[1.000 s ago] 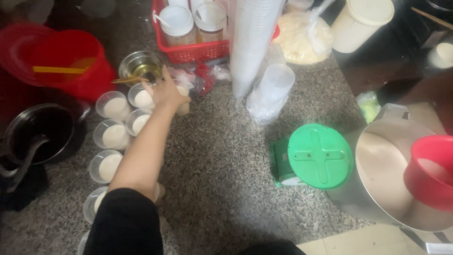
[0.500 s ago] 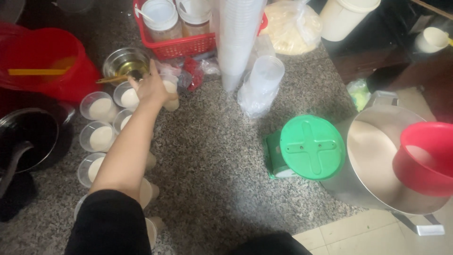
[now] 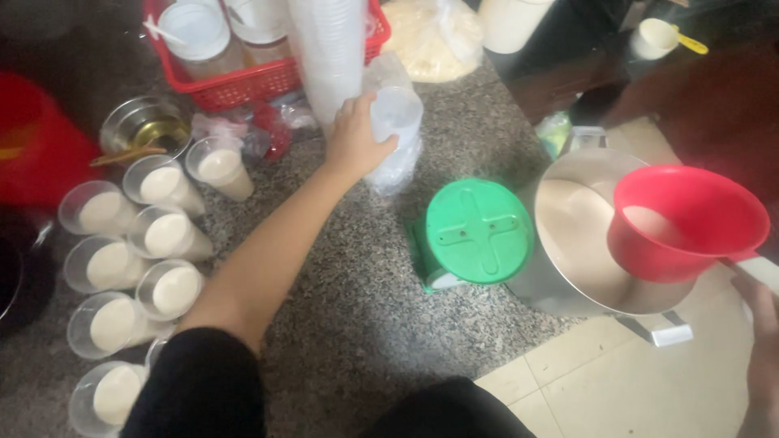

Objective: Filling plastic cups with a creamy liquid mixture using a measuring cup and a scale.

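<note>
The speckled grey stone floor (image 3: 341, 276) is the biggest thing here, and everything sits on it. At the right stands a big round metal pot (image 3: 568, 243) with pale milky liquid inside. Over the pot hangs a red scoop (image 3: 686, 223) with a white handle, and the right hand (image 3: 759, 324) is at the end of that handle by the right edge; only part of this hand shows, so I cannot tell how tight its fingers are. Just left of the pot is a small box with a round green lid (image 3: 479, 231) that has a raised cross on it. At the top, a red plastic basket (image 3: 251, 77) holds jars with white lids, and a tall stack of clear cups (image 3: 329, 49) leans in front of it. A clear bag of pale yellow stuff (image 3: 434, 36) lies to the right of the stack. The left hand (image 3: 353, 142) reaches out and its fingers wrap around a short stack of clear plastic cups (image 3: 395, 130) in a thin bag, just below the tall stack. On the left stand many filled cups (image 3: 166, 235) of white drink, close together in rows. A glass bowl (image 3: 146, 126) with a spoon sits just above them.
</note>
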